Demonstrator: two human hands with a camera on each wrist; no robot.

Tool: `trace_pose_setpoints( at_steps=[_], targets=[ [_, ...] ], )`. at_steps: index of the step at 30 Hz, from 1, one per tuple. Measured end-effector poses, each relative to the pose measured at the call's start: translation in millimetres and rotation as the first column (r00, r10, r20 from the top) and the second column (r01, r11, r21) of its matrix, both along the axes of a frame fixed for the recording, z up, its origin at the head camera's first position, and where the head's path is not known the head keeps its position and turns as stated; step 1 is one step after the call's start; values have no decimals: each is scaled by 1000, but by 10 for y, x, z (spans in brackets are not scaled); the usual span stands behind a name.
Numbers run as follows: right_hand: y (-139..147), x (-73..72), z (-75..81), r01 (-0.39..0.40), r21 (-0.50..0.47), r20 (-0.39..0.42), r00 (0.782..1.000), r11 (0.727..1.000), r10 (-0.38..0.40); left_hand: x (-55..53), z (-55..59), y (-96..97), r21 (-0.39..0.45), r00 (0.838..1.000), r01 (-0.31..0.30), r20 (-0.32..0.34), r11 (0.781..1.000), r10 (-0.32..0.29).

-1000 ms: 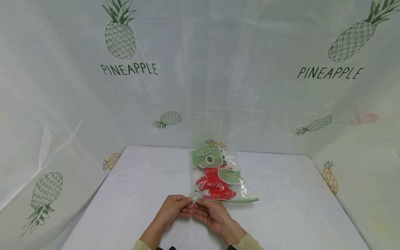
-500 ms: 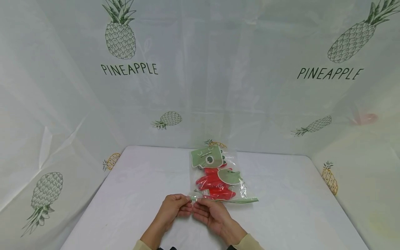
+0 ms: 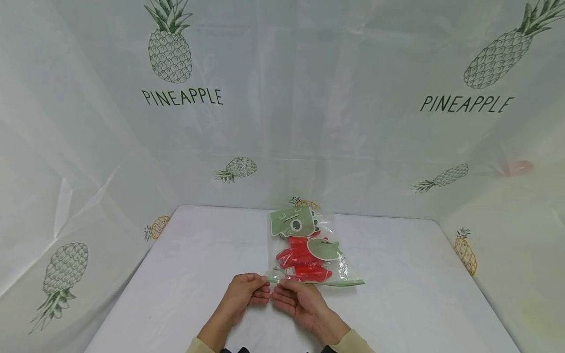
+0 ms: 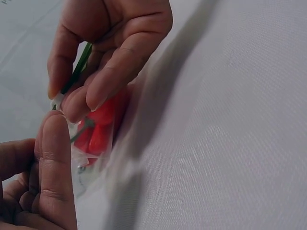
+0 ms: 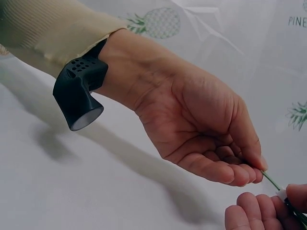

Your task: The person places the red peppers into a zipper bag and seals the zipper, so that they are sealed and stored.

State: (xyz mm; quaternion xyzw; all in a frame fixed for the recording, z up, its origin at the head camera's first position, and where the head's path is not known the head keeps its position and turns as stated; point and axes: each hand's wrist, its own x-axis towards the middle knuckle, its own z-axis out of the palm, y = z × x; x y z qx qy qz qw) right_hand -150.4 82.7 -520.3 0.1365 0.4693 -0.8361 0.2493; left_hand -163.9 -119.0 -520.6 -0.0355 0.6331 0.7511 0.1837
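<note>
A clear zip bag (image 3: pixel 326 250) with green dinosaur prints lies flat toward the back of the table, with red items (image 3: pixel 302 256) inside. Along its near edge runs a green zip strip (image 3: pixel 344 283). My left hand (image 3: pixel 242 294) pinches the strip's left end between thumb and forefinger. Just to the right, my right hand (image 3: pixel 304 304) pinches the strip at a small white slider (image 5: pixel 282 193), its other fingers loosely curled and palm turned up. In the left wrist view, the right hand (image 4: pixel 112 48) and left hand (image 4: pixel 53 172) nearly meet at the slider (image 4: pixel 57 100).
A white cloth covers the table (image 3: pixel 397 294). Pale sheets with pineapple prints (image 3: pixel 169 56) hang behind and on both sides. A black wrist camera (image 5: pixel 81 91) sits on the left wrist by the beige sleeve.
The left hand and the strip's near edge have shifted very slightly left and away. The gap between the two hands' fingers is a little wider. The right hand stays nearly still.
</note>
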Motion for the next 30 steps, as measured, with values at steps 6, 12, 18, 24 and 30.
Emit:
trace_pose_setpoints(
  at_steps=[6,12,18,24,30],
  targets=[
    [27,-9,3,2,19,15,1000,1000,-2,-8,8,-7,-7,1000,-4,6,1000,4],
    [48,-9,3,6,29,18,1000,1000,-6,-4,24,-9,-12,1000,-14,4,1000,14],
    [67,-6,-10,7,29,16,1000,1000,-8,-9,10,-18,-24,1000,-24,7,999,24],
    [79,-12,-17,12,30,18,1000,999,-12,-11,4,-27,-28,999,-48,3,998,48],
    [98,-8,-26,12,34,13,1000,999,-12,-13,-20,-43,-23,998,-63,-3,998,63]
  ],
)
